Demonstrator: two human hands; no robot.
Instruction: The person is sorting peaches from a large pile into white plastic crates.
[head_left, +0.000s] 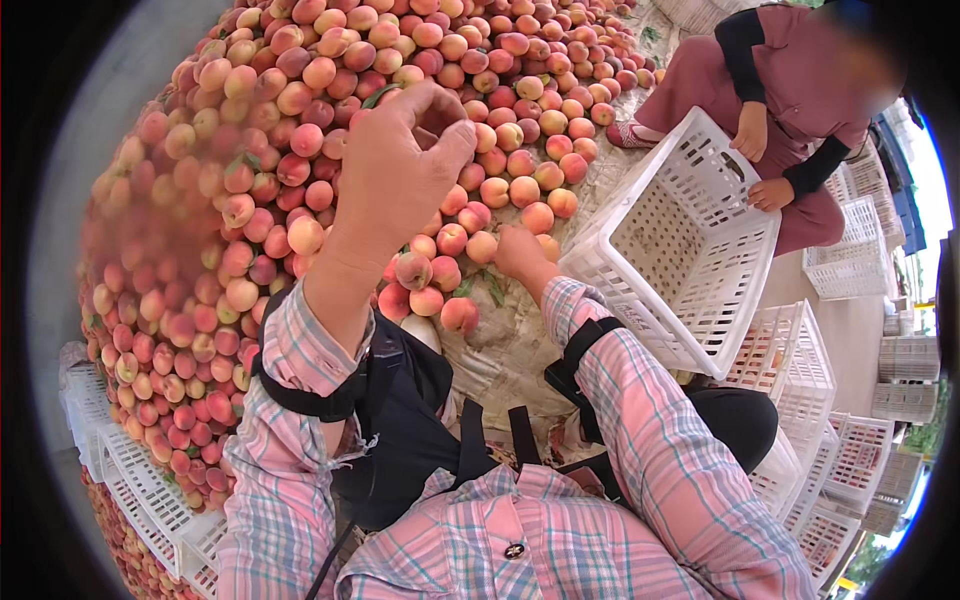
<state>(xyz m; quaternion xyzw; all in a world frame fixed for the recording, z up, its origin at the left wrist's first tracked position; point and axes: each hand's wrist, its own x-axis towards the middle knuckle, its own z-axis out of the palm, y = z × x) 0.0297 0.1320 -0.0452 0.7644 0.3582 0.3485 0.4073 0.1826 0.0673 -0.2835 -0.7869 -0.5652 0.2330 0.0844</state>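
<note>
A large heap of ripe peaches (307, 140) spreads across the left and top of the view. Over it is my left hand (409, 150), raised, with thumb and fingers curled towards each other; a peach with a green leaf shows just behind the fingers, and whether they touch it I cannot tell. My right hand (521, 251) is low at the heap's near right edge, beside a peach (481, 247); its fingertips are hidden, so its hold does not show. To its right, a white plastic crate (660, 255) stands tilted, with bare holed inner walls and bottom.
A co-worker (795, 82) sits at the upper right, both hands at the white crate's far rim. More crates (795, 360) with peaches are stacked at my right. White crates (142, 480) border the heap at lower left. A pale sheet (510, 360) covers the ground.
</note>
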